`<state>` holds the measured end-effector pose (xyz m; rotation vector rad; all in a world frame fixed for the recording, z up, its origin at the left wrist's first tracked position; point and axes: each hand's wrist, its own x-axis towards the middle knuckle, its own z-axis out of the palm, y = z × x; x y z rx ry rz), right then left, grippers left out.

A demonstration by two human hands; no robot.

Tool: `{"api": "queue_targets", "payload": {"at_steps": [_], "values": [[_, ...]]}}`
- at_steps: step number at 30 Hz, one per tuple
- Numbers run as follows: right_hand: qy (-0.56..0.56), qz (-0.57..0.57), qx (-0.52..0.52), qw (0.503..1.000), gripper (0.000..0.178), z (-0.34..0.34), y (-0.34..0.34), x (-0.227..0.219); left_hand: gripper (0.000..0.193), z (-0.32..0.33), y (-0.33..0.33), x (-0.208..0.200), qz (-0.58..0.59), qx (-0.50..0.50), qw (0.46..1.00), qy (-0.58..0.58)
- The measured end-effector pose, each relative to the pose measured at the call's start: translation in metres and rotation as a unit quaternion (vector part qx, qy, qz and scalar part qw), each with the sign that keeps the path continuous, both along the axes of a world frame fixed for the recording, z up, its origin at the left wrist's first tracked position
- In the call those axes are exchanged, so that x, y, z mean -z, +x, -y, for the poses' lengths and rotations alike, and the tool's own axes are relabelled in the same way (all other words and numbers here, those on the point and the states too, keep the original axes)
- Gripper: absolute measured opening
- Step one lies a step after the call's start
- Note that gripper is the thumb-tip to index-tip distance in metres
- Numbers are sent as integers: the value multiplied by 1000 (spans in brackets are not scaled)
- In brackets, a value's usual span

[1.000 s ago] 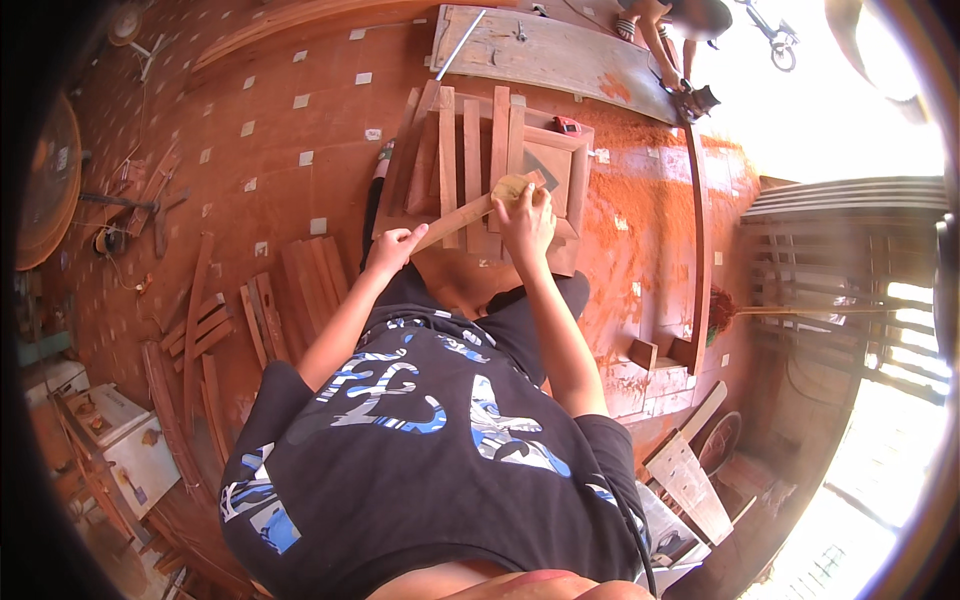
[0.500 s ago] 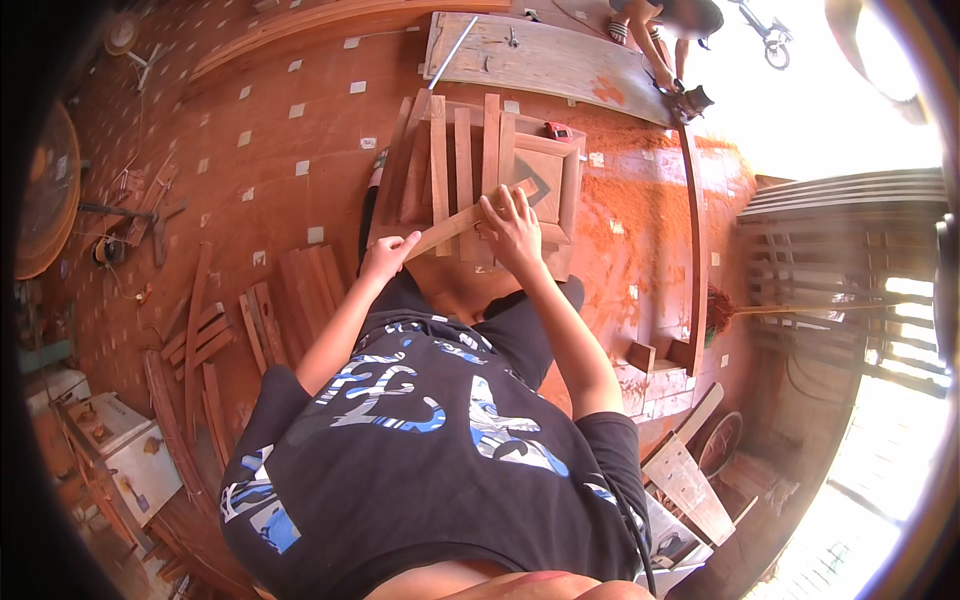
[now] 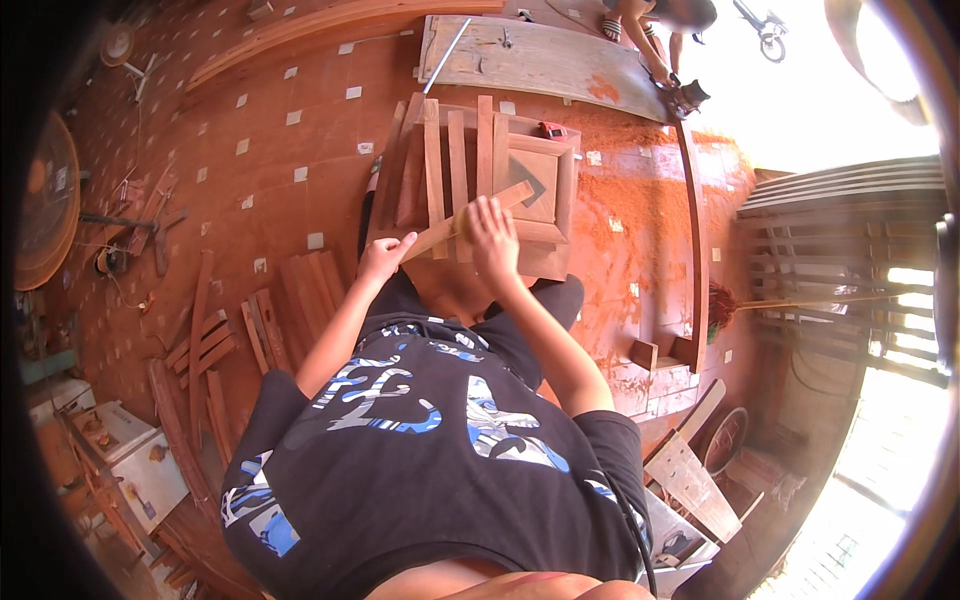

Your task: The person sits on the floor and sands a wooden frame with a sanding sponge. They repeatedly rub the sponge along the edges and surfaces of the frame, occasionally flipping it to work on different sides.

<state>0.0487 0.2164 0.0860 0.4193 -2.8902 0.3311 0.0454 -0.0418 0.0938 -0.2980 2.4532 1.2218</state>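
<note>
My left hand (image 3: 383, 258) pinches the near end of a flat wooden strip (image 3: 512, 196), thumb on top. The strip slants up to the right above a pile of wood. My right hand (image 3: 492, 238) wraps over its middle, pressing a small yellowish pad (image 3: 462, 222) against it; the fingers mostly cover this pad, so its kind is unclear. Beneath the strip, several loose wooden slats (image 3: 433, 150) lie side by side on a framed wooden panel (image 3: 566, 190) with a dark diamond in it. A red tape measure (image 3: 553, 131) rests at the panel's far right corner.
A person (image 3: 660, 30) works at the far right with a power tool (image 3: 688, 97) by a long board (image 3: 540, 65). A long beam (image 3: 694, 250) stands right of me. Wood offcuts (image 3: 207, 345) lie at left, near a large fan (image 3: 48, 200). Orange sawdust (image 3: 630, 170) covers the tiles.
My right hand has slid along the strip toward my left hand, baring more of the strip's far end. My left hand keeps its grip in nearly the same place.
</note>
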Motion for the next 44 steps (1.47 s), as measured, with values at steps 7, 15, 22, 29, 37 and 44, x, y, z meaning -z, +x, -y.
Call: {"api": "queue_targets", "payload": {"at_steps": [7, 15, 22, 29, 37, 44], "values": [[49, -57, 10, 997, 58, -26, -21, 4, 70, 2, 1, 4, 5, -13, 999, 48], [99, -41, 55, 993, 57, 33, -1, 22, 72, 0, -6, 5, 15, -13, 999, 26], [14, -52, -42, 998, 56, -2, -7, 5, 74, 4, 0, 13, 8, -13, 999, 46], [4, 84, 203, 976, 62, -91, -51, 11, 72, 0, -7, 9, 2, -10, 1000, 25], [44, -46, 169, 984, 56, -80, -39, 0, 71, 7, -17, 5, 27, 19, 999, 9], [56, -100, -55, 992, 66, -2, 5, 54, 72, 8, -10, 17, 33, 10, 999, 25]]}}
